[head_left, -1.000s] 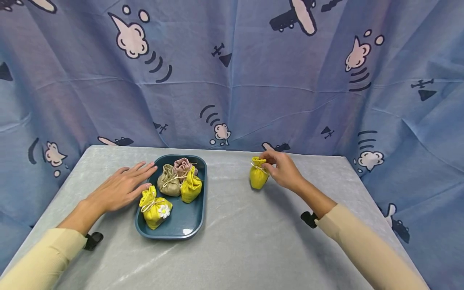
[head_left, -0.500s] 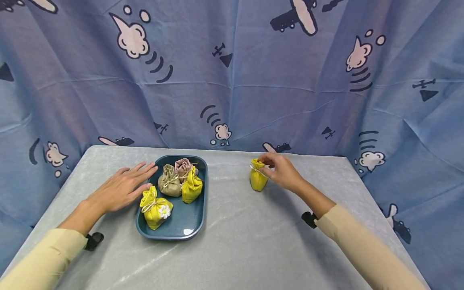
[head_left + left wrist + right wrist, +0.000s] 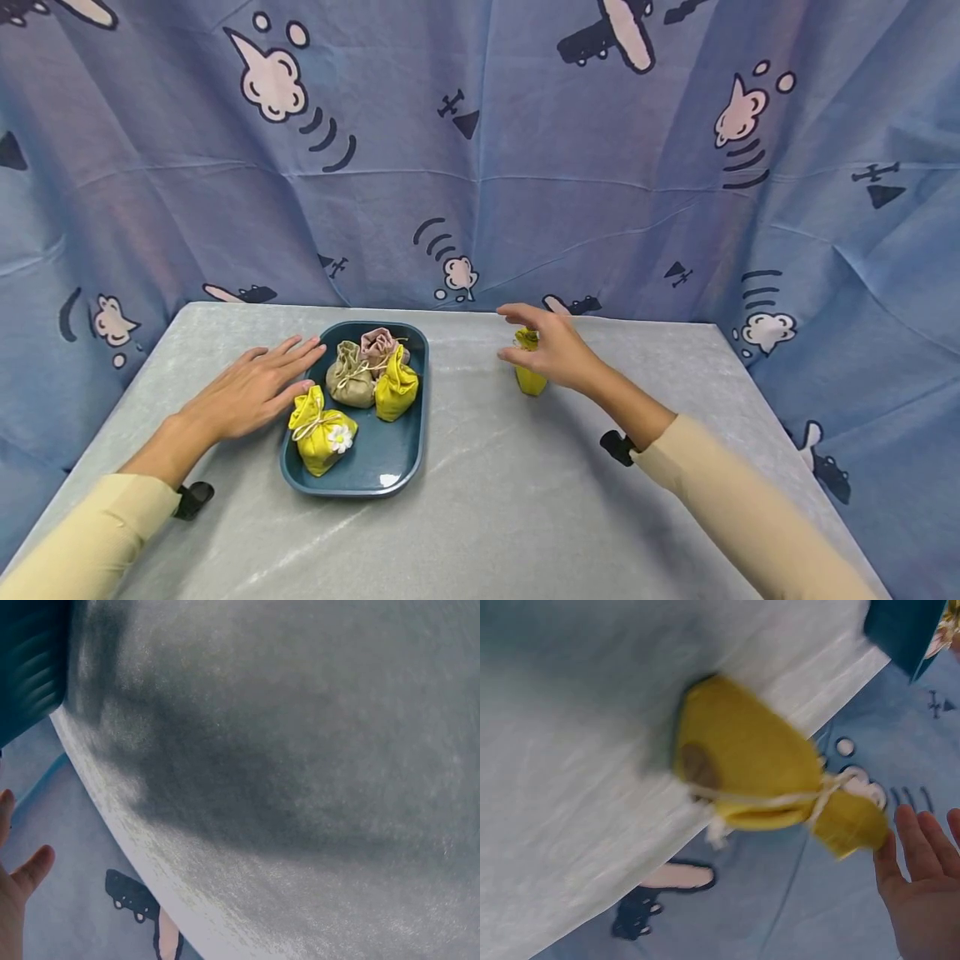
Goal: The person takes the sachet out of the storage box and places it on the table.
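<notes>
A yellow drawstring pouch (image 3: pixel 532 382) stands upright on the table, partly hidden behind my right hand (image 3: pixel 553 346). That hand is spread beside the pouch's neck, thumb and fingers apart and gripping nothing. In the right wrist view the pouch (image 3: pixel 742 750) shows its cord and a dark patch, with my fingers close to its top. My left hand (image 3: pixel 251 387) lies flat with fingers extended over the left rim of a dark teal tray (image 3: pixel 375 462). Inside are a yellow pouch with a white flower (image 3: pixel 318 442), a plain yellow pouch (image 3: pixel 396 390), an olive-beige pouch (image 3: pixel 350 379) and a pink pouch (image 3: pixel 378 346).
A grey cloth-covered table (image 3: pixel 480 517) carries everything, its far edge meeting a blue patterned curtain (image 3: pixel 390 150). From the left wrist, the tray's ribbed outer wall (image 3: pixel 34 675) shows at the upper left. A black band (image 3: pixel 193 500) sits on the left wrist.
My right hand has released the pouch's neck, opened its fingers and shifted left in front of the pouch, which stays standing. The left hand and the tray have not moved.
</notes>
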`<state>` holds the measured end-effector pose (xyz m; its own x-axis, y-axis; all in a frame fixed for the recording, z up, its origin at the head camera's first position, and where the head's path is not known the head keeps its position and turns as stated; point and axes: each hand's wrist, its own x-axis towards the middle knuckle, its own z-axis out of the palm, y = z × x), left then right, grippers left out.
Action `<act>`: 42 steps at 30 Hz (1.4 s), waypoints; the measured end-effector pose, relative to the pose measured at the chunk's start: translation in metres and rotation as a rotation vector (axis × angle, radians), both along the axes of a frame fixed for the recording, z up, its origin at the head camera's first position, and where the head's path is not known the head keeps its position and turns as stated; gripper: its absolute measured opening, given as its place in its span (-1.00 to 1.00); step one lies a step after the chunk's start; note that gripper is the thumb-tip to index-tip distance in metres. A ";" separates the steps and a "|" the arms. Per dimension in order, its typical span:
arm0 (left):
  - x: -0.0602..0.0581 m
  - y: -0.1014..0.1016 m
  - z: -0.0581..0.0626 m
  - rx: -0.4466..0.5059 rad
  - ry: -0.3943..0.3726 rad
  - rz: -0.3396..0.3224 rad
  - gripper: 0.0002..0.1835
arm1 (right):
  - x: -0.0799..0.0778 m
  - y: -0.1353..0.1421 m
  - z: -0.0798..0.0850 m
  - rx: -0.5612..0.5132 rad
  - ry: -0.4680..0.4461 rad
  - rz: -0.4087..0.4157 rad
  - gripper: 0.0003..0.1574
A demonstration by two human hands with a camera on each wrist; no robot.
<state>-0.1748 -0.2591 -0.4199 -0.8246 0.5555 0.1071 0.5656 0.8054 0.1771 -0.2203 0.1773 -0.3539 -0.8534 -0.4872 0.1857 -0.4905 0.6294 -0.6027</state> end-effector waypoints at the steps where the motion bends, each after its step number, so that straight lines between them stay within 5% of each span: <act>1: 0.000 0.000 0.000 0.000 0.001 -0.001 -0.39 | 0.001 -0.004 0.001 -0.004 -0.005 0.010 -0.27; 18: -0.001 -0.002 -0.002 0.016 0.011 -0.009 -0.39 | 0.033 -0.082 0.009 -0.067 -0.025 0.266 -0.23; 42: -0.001 -0.001 -0.001 0.004 -0.013 -0.002 -0.39 | 0.045 -0.145 0.001 -0.073 -0.139 0.424 -0.18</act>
